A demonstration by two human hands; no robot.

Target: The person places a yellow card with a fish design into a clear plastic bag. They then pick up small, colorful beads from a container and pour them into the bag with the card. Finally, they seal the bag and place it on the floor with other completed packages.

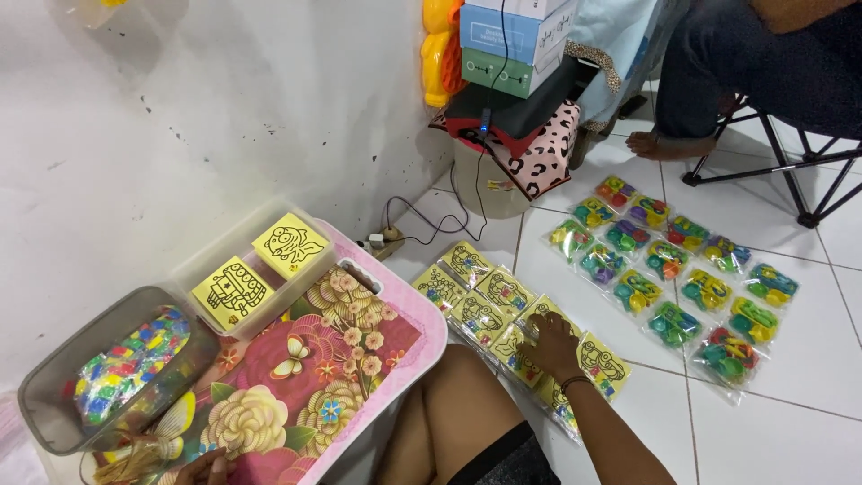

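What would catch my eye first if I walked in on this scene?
Probably the rows of clear packets of colourful plastic pieces laid out on the white tiled floor at right. Next, the yellow cartoon picture cards in the middle, where the right hand rests on them. At left, a bright floral tray holds two more such cards in a clear box.

R arm stretched fwd across bent bare knee, dark band at wrist; right hand (549,346) palm-down, fingers spread and pressing flat. Left hand (205,466) low at bottom edge, only fingers showing, slightly curled; L arm out of view.
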